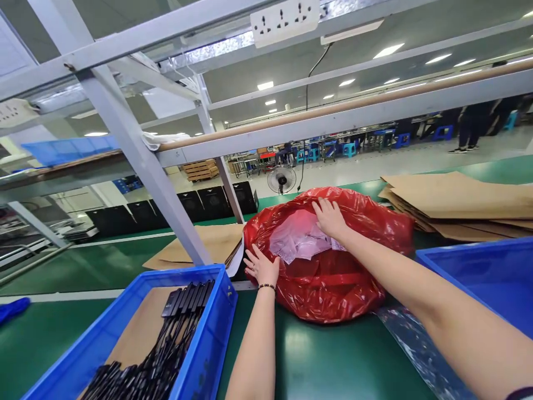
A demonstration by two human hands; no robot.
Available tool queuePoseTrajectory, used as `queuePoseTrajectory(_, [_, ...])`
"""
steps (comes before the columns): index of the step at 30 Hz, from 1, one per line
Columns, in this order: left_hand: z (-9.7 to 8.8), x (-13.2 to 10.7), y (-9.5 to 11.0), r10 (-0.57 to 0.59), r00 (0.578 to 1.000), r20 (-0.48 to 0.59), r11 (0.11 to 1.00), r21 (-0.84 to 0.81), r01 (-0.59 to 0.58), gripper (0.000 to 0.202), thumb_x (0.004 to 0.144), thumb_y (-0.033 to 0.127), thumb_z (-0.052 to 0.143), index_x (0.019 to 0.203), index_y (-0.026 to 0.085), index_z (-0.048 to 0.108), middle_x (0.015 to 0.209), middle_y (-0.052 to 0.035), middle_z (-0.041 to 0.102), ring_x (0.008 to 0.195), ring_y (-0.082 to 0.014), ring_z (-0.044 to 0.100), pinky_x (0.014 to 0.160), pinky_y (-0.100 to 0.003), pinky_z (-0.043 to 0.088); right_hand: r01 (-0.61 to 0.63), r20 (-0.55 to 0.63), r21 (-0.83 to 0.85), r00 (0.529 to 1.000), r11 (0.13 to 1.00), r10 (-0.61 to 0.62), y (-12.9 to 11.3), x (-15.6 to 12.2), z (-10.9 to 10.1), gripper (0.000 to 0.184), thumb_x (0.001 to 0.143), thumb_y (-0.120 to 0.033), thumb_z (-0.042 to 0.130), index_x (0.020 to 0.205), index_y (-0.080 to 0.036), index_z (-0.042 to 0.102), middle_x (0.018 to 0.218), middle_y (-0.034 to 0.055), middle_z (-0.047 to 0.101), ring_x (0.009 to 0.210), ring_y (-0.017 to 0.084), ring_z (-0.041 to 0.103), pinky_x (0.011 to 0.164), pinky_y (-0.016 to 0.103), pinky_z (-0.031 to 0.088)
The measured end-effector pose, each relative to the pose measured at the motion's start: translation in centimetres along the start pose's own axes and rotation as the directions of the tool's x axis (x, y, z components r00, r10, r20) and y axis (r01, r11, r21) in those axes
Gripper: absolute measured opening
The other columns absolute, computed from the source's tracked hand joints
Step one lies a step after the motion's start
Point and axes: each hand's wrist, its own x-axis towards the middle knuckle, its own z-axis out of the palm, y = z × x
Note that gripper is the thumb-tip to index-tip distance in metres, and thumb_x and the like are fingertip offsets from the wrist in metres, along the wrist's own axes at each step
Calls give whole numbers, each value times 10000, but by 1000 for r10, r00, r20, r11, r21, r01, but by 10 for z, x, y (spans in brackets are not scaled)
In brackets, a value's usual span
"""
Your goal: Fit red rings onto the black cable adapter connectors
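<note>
A big red plastic bag (333,278) lies on the green table (325,355), its mouth open on a heap of small clear plastic pouches (297,239). My left hand (261,266) rests flat against the bag's left rim, fingers spread and holding nothing. My right hand (330,218) reaches over the far rim of the opening, fingers stretched along the red film above the pouches. A dark bead bracelet sits on my left wrist.
A blue crate (208,339) at the near left holds a cardboard liner and several black flat parts (166,350). Another blue crate (491,278) stands at the right. Cardboard sheets (462,200) are stacked behind it, more cardboard (208,244) behind the left crate. A metal frame post (141,161) slants overhead.
</note>
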Motion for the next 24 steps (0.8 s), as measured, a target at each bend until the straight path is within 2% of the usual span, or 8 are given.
queuePoseTrajectory(5, [22,31,-15,-109,994,33,994,21,108,1040,640,500,638,1413,127,51,1466,-229,135,1316,-435,148,1002,-585,235,-294,179,23,942,955,286,18,32,49,851,666,-339,629,1385,-106,236,1458,217,129,1322,381,78,1001,629,74])
queuePoseTrajectory(7, [27,40,-19,-104,994,44,993,-43,106,1038,619,481,663,1408,125,91,1440,-238,216,1308,-436,178,992,-592,238,-427,303,219,884,877,355,25,38,56,691,649,-300,631,1280,-112,419,1408,218,272,1304,403,131,982,641,127])
queuePoseTrajectory(9, [29,49,-18,-97,994,50,986,-133,103,886,646,390,659,1372,127,225,1359,-241,368,1273,-426,274,972,-596,255,-514,402,458,847,725,347,29,46,54,431,655,-247,616,1059,-103,578,1197,213,517,1194,399,352,936,585,285])
queuePoseTrajectory(13, [24,67,-9,-96,993,62,967,-230,108,456,749,200,518,1201,157,468,1153,-213,565,1083,-375,514,912,-588,313,-457,370,694,889,556,269,40,69,19,181,773,-230,507,908,-127,567,808,82,638,779,197,588,717,310,477])
queuePoseTrajectory(16, [17,72,-1,-76,997,-18,958,-280,68,537,759,163,489,1283,193,378,1246,-184,516,1136,-346,480,937,-561,310,-359,254,827,925,433,283,57,79,-25,118,833,-205,431,894,-152,517,757,37,616,652,117,551,621,225,460])
queuePoseTrajectory(19, [10,71,2,-61,978,-199,920,-391,-23,645,694,112,537,1307,193,355,1335,-165,437,1255,-338,340,1004,-546,234,-259,195,942,940,211,281,76,73,-63,57,825,-172,443,803,-156,493,660,7,569,559,91,507,579,226,439])
queuePoseTrajectory(21, [8,71,0,-109,972,-206,781,-623,-44,592,630,46,536,1201,190,479,1276,-141,496,1236,-312,364,1036,-506,203,-278,210,930,939,240,272,89,64,-77,98,842,-199,430,798,-142,496,650,11,560,542,90,501,590,254,438])
queuePoseTrajectory(24, [7,77,-7,-179,983,-36,405,-913,40,371,580,26,487,898,174,606,958,-75,633,1015,-233,541,982,-409,330,-344,153,798,910,495,387,104,50,-79,188,848,-244,435,888,-87,530,752,94,590,658,144,546,698,341,443])
